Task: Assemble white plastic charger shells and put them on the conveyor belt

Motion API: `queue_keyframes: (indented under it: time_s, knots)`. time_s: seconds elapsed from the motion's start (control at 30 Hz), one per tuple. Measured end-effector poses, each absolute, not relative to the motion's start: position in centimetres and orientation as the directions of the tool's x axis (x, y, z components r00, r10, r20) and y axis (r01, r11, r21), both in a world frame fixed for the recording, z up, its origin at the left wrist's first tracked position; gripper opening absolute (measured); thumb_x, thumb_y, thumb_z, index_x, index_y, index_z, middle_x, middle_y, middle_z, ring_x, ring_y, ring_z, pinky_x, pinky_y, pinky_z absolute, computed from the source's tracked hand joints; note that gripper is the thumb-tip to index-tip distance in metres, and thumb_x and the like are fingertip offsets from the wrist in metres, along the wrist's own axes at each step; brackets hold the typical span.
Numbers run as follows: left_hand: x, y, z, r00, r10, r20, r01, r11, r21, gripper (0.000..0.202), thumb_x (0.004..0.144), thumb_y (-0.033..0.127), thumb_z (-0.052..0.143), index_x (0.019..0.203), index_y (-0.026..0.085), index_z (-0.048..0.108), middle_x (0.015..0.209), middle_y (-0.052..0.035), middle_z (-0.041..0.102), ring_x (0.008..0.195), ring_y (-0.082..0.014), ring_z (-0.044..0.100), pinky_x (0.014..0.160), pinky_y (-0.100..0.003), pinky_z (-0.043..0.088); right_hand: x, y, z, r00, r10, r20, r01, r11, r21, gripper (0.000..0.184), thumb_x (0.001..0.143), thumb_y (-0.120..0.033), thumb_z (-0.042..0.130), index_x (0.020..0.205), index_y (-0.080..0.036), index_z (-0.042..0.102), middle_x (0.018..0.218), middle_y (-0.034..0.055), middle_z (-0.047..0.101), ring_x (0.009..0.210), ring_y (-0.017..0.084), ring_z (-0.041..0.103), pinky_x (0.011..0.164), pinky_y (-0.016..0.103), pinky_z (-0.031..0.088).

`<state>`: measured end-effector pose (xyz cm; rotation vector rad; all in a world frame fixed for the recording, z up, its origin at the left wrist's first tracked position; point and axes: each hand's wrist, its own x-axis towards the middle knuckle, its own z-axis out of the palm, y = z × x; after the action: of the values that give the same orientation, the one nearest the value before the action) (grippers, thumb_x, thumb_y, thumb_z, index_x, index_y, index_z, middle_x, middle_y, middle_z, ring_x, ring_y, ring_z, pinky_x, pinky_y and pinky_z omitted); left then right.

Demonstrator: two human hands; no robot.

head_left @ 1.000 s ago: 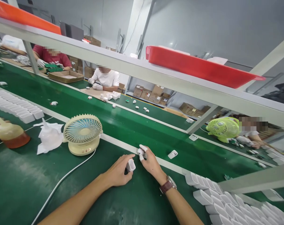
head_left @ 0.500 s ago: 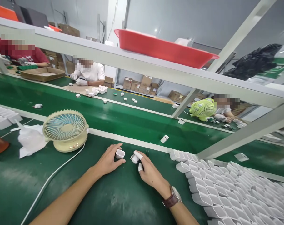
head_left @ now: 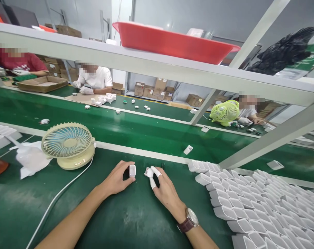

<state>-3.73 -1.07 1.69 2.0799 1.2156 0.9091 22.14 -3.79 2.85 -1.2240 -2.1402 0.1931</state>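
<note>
My left hand [head_left: 120, 178] grips a small white plastic housing [head_left: 132, 171] between thumb and fingers, its hollow opening facing up toward me. Across a short gap, my right hand [head_left: 164, 186] pinches a small white part [head_left: 148, 172] with some metallic or printed detail; its exact kind is too small to make out. White finger covers wrap the thumb and forefinger of that hand, and a wristwatch [head_left: 190, 220] sits on its wrist. Both hands are just above the green worktop [head_left: 131, 214].
Rows of white housings [head_left: 260, 207] fill the right side. A beige fan [head_left: 71, 143] with a cable and a white plastic bag [head_left: 32, 157] stand left. Beyond runs a green conveyor belt [head_left: 146, 135] carrying scattered parts. A shelf with a red tray [head_left: 172, 41] crosses overhead; co-workers sit opposite.
The left hand has turned the housing more upright, with fingers closer around it. The right hand has tilted its white part slightly and closed its thumb on it. Parts on the belt have shifted right.
</note>
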Motion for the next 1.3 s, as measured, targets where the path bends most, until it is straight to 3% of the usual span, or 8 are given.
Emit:
queue_keyframes:
  time_s: [0.13,0.23,0.53,1.3]
  knots:
    - [-3.4,-1.3,1.8,0.423,0.832,0.358,0.476,-0.54,0.694,0.05,0.094,0.025,0.063,0.143,0.029,0.052,0.13,-0.0091,0.064,0.121,-0.0269,0.063,0.106,-0.044,0.054,21.4,-4.7,3.9,-0.286,0.828,0.482,0.496,0.559,-0.664,0.043,0.095,-0.012,0.048,0.136,-0.025,0.054,0.124,0.0112,0.06,0.111,0.023,0.065,0.097,0.04,0.06]
    - [-3.0,-1.5,1.7,0.455,0.792,0.406,0.462,-0.6,0.653,0.052,0.096,0.022,0.06,0.147,0.028,0.048,0.134,-0.0105,0.063,0.122,-0.0269,0.062,0.105,-0.045,0.055,21.2,-5.4,4.4,-0.286,0.838,0.464,0.413,0.545,-0.73,0.045,0.095,-0.01,0.051,0.137,-0.026,0.055,0.126,0.011,0.058,0.112,0.022,0.065,0.096,0.04,0.061]
    - [-2.5,-1.8,1.4,0.439,0.764,0.472,0.483,-0.644,0.594,0.068,0.097,0.02,0.061,0.157,0.029,0.032,0.13,-0.0099,0.067,0.119,-0.0274,0.064,0.102,-0.048,0.056,21.2,-6.6,4.7,-0.377,0.76,0.529,0.483,0.649,-0.588,0.063,0.099,-0.007,0.05,0.156,-0.03,0.036,0.136,0.0131,0.057,0.122,0.024,0.064,0.107,0.045,0.057]
    - [-2.4,-2.0,1.6,0.502,0.722,0.476,0.455,-0.689,0.565,0.073,0.096,0.018,0.062,0.159,0.03,0.028,0.131,-0.0093,0.068,0.123,-0.0271,0.063,0.101,-0.047,0.056,21.5,-6.4,3.9,-0.416,0.751,0.512,0.507,0.659,-0.555,0.063,0.1,-0.009,0.051,0.157,-0.028,0.033,0.14,0.0139,0.056,0.126,0.024,0.063,0.107,0.043,0.057]
